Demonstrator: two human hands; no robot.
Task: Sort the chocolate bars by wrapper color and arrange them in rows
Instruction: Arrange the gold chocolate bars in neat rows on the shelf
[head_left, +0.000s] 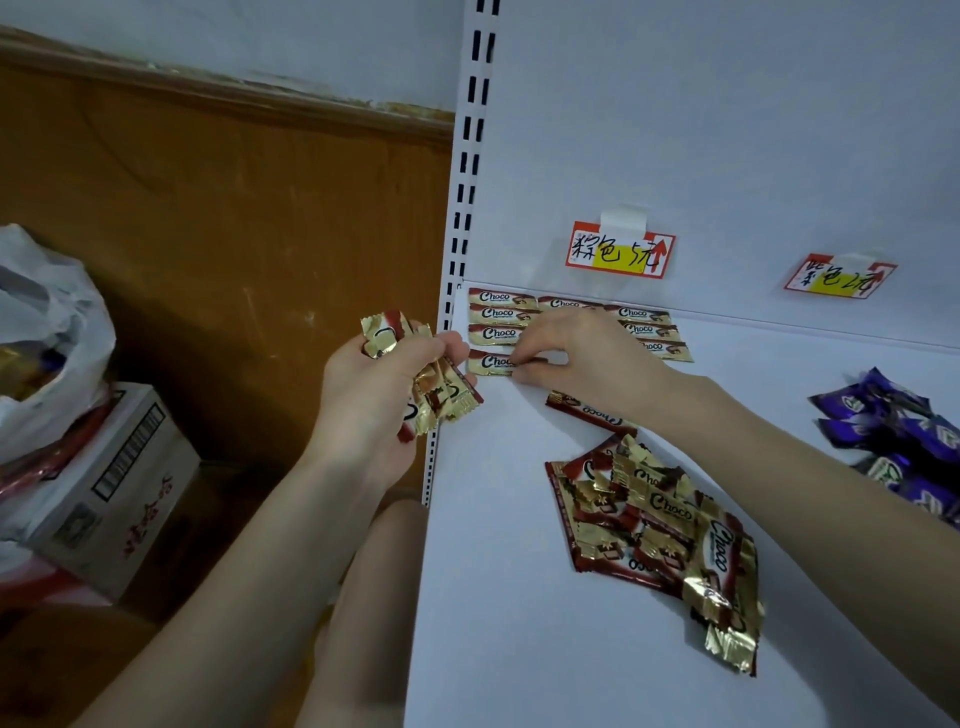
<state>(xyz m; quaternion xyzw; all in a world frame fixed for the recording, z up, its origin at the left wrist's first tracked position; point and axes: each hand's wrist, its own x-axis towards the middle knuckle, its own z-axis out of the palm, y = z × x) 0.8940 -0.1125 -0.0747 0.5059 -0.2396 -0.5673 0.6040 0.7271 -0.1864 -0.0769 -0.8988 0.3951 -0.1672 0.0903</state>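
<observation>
Rows (498, 314) of gold bars line the shelf (519, 649) by its back wall. The right hand (576, 353) pinches the end of one more bar (488, 362) at the front of them. The left hand (379, 384) is clamped on a bunch (441, 397) of spares off the shelf's edge. Best, I'd say, to square this bar flush under its neighbour before letting go. A loose pile (654, 530) and purple bars (898, 431) lie nearer, unsorted.

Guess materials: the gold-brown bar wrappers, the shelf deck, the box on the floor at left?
Gold-brown bars: wrappers look like metallised plastic film, glossy; crinkles glint, ends are crimped.
Shelf deck: probably painted sheet metal, smooth matte white; a slotted upright of the same finish stands beside it.
Box: apparently cardboard, dull, with printed faces and soft creased edges.
</observation>
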